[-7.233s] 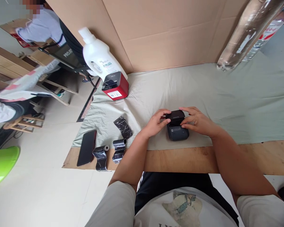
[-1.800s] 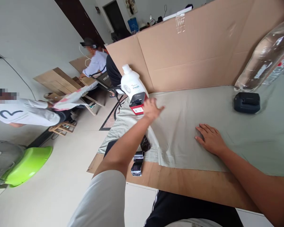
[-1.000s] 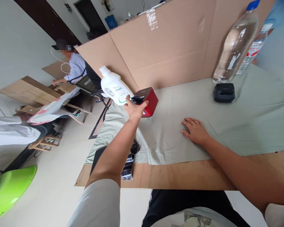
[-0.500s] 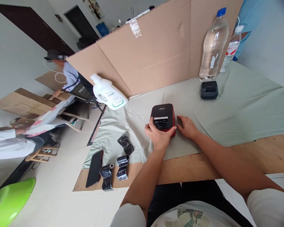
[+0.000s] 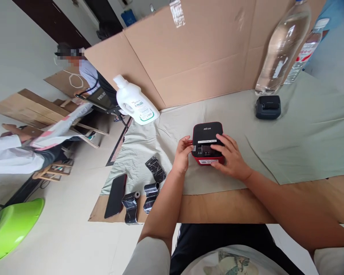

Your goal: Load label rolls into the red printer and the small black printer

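Observation:
A small red label printer with a black top [image 5: 206, 134] stands on the pale green cloth [image 5: 304, 130] in front of me. My left hand [image 5: 182, 152] grips its left side. My right hand [image 5: 228, 157] lies over its front right, fingers on the black top near the paper slot. Both hands hold the printer. A second, dark grey printer [image 5: 268, 107] sits far right by the big water bottle [image 5: 281, 49], away from both hands.
Left of my arm lie three black wrapped rolls [image 5: 154, 170] and a dark phone [image 5: 116, 195]. A white detergent bottle [image 5: 136, 102] stands at the back left. A cardboard wall [image 5: 195, 61] closes the rear. Other people work at left; a green basin [image 5: 13, 225] is on the floor.
My left hand reached to the red printer at the back left, drew it to the middle in front of me, and my right hand moved from the cloth onto it.

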`<state>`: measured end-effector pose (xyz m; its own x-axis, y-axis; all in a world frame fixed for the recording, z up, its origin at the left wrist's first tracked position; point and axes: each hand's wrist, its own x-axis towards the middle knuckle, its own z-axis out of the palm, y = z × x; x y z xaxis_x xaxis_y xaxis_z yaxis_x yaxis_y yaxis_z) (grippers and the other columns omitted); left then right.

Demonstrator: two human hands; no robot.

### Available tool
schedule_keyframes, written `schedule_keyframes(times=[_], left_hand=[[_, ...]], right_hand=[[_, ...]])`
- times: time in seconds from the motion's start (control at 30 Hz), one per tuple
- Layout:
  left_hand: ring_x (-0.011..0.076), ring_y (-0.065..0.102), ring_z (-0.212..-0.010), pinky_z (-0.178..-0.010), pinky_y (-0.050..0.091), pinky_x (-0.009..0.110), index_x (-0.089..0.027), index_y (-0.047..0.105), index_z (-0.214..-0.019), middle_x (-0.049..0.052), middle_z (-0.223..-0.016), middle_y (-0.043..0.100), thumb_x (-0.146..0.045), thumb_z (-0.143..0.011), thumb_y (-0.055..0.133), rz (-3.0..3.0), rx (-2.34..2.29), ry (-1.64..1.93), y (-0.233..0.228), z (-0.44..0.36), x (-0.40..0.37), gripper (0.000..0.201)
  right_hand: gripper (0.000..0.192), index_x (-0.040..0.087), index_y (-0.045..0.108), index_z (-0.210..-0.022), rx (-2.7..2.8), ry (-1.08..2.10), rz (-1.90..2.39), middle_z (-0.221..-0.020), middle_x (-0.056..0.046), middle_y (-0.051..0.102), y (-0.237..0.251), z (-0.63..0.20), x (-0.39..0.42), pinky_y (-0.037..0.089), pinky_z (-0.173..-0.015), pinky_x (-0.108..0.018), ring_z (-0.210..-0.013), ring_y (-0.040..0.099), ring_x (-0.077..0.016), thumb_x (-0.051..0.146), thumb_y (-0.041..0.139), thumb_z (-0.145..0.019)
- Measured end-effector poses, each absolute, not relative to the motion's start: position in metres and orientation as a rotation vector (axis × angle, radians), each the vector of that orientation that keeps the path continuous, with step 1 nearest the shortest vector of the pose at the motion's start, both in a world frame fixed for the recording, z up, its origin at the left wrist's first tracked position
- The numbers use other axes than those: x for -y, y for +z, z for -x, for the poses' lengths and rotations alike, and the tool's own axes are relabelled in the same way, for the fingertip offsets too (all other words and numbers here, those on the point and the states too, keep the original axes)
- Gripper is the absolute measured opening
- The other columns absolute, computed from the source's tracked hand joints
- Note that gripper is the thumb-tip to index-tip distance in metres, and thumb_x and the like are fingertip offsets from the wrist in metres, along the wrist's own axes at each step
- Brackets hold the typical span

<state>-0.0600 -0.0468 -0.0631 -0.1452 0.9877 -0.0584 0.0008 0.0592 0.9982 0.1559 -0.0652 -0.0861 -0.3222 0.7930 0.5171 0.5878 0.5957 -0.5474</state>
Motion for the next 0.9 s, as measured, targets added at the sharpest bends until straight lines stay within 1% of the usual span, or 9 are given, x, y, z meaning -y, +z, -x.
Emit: schedule_keyframes(times=[0.07,0.17,0.3,0.4,0.5,0.57,0.73,0.8,0.9], left_hand=[[0.0169,0.059,-0.098,-0.087,0.046,0.029,-0.025,0.049,-0.122,0.002,-0.103,0.061,-0.023,-0.067,0.061,-0.998,-1.191,1.283,-0.069,0.06,0.04,0.057],[0.0145,0.058,-0.087,-0.08,0.044,0.026,-0.028,0.046,-0.125,-0.001,-0.099,0.061,-0.02,-0.061,0.063,-0.878,-1.055,1.351,-0.076,0.056,0.038,0.067],[0.0129,0.057,-0.078,-0.071,0.043,0.025,-0.028,0.045,-0.121,-0.003,-0.092,0.059,-0.017,-0.055,0.065,-0.749,-1.026,1.397,-0.078,0.05,0.039,0.07],[0.0121,0.056,-0.075,-0.07,0.043,0.025,-0.027,0.047,-0.118,-0.003,-0.089,0.057,-0.018,-0.055,0.067,-0.712,-1.032,1.418,-0.08,0.049,0.039,0.067],[0.0117,0.056,-0.076,-0.071,0.043,0.025,-0.024,0.053,-0.112,-0.002,-0.09,0.058,-0.023,-0.058,0.067,-0.744,-1.061,1.441,-0.084,0.049,0.041,0.055],[0.012,0.057,-0.077,-0.074,0.044,0.026,-0.021,0.057,-0.106,-0.001,-0.089,0.059,-0.025,-0.062,0.067,-0.805,-1.118,1.438,-0.083,0.051,0.043,0.046],[0.014,0.061,-0.089,-0.085,0.047,0.027,-0.019,0.064,-0.095,0.003,-0.093,0.066,-0.025,-0.079,0.063,-1.359,-1.408,1.546,-0.054,0.057,0.037,0.018],[0.0149,0.064,-0.09,-0.088,0.049,0.028,-0.018,0.067,-0.094,0.004,-0.095,0.071,-0.021,-0.086,0.055,-1.675,-1.431,1.41,-0.036,0.053,0.026,0.014],[0.0177,0.067,-0.099,-0.095,0.049,0.031,-0.02,0.072,-0.1,0.004,-0.105,0.075,-0.012,-0.088,0.048,-2.148,-1.4,0.855,-0.013,0.037,0.003,0.027]], right_hand=[[0.041,0.027,0.066,-0.118,2.099,0.283,1.138,-0.155,-0.008,0.044,-0.085,-0.151,0.069,0.027,-0.119,-0.058,-0.148,0.027,-0.0368,0.052,0.06,-0.086],[0.032,0.029,0.069,-0.109,2.095,0.19,1.205,-0.153,-0.007,0.046,-0.09,-0.149,0.068,0.03,-0.117,-0.061,-0.146,0.03,-0.0383,0.049,0.066,-0.085],[0.028,0.027,0.068,-0.106,1.962,-0.075,0.994,-0.153,-0.007,0.044,-0.098,-0.147,0.064,0.039,-0.112,-0.058,-0.142,0.037,-0.0371,0.043,0.072,-0.083],[0.029,0.026,0.065,-0.11,1.911,-0.184,0.863,-0.151,-0.009,0.047,-0.101,-0.147,0.063,0.044,-0.109,-0.055,-0.14,0.04,-0.0351,0.037,0.072,-0.084],[0.035,0.025,0.061,-0.119,1.956,-0.149,0.793,-0.138,-0.012,0.059,-0.103,-0.149,0.06,0.048,-0.105,-0.054,-0.133,0.05,-0.0328,0.036,0.068,-0.087],[0.045,0.024,0.055,-0.129,1.972,-0.099,0.758,-0.131,-0.013,0.063,-0.104,-0.15,0.058,0.049,-0.102,-0.053,-0.127,0.056,-0.0319,0.039,0.067,-0.088],[0.072,0.02,0.04,-0.145,1.907,0.018,0.731,-0.13,-0.018,0.061,-0.107,-0.154,0.054,0.051,-0.099,-0.056,-0.121,0.058,-0.0339,0.053,0.066,-0.087],[0.076,0.018,0.039,-0.146,1.889,0.05,0.742,-0.13,-0.019,0.06,-0.108,-0.156,0.053,0.052,-0.097,-0.057,-0.119,0.058,-0.0348,0.057,0.065,-0.086],[0.077,0.018,0.04,-0.144,1.89,0.074,0.751,-0.127,-0.019,0.06,-0.109,-0.159,0.051,0.052,-0.095,-0.057,-0.116,0.058,-0.0347,0.059,0.066,-0.085]])
